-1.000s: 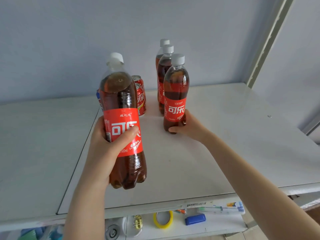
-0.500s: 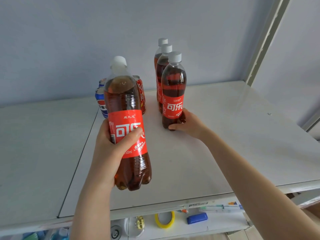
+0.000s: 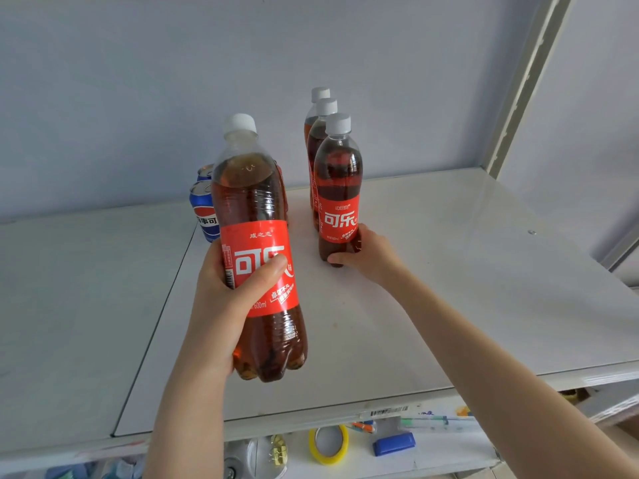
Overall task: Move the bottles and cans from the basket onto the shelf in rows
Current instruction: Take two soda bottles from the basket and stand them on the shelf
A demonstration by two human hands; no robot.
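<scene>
My left hand [image 3: 230, 299] grips a cola bottle [image 3: 257, 250] with a red label and white cap, held above the white shelf [image 3: 432, 271]. My right hand [image 3: 368, 255] holds the base of another cola bottle [image 3: 339, 191] standing on the shelf. That bottle is the front of a row of three; the second bottle [image 3: 321, 133] and third bottle [image 3: 316, 102] stand behind it. Two blue cans [image 3: 204, 212] stand at the left, partly hidden by the held bottle. A red can behind it shows only as a sliver. The basket is out of view.
A grey wall backs the shelf, and a metal upright [image 3: 518, 84] rises at the right rear. A lower shelf holds a yellow tape roll [image 3: 328, 444], a blue eraser [image 3: 394, 444], pens and clips. A seam [image 3: 155, 326] divides the left panel from the right one.
The left hand carried its bottle a little to the right, uncovering the blue cans and hiding the red can. The right hand stays on the front bottle of the row.
</scene>
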